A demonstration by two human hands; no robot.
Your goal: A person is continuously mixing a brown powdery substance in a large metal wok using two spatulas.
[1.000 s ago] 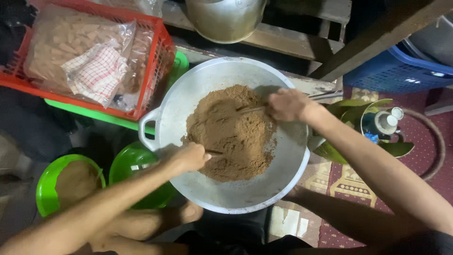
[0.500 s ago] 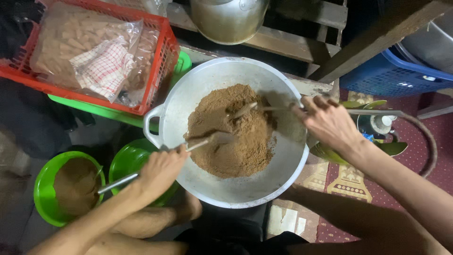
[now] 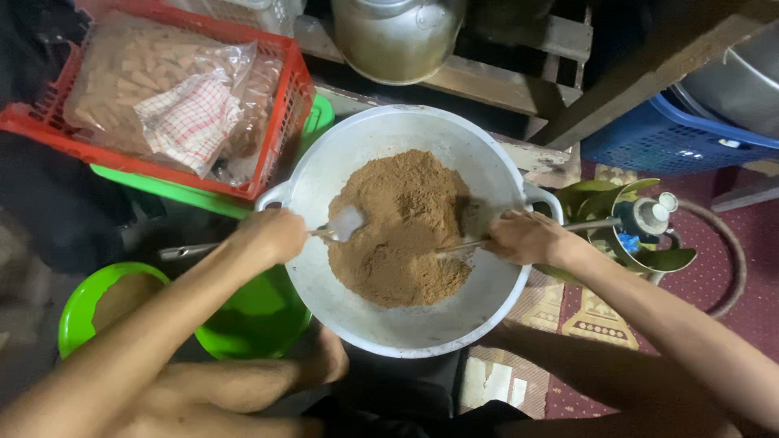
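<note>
In the head view, the left hand (image 3: 272,235) was clenched round the handle of a metal spoon (image 3: 345,223), whose bowl hung just ahead of the knuckles over a mound of brown powder (image 3: 402,227) in a wide white basin (image 3: 381,324). The right hand (image 3: 527,238) gripped a thin stick (image 3: 462,246) whose tip lay in the powder just beyond its fingers. Below the left hand stood two green bowls (image 3: 251,320), and above it a red crate (image 3: 276,146) holding a plastic bag (image 3: 146,73).
</note>
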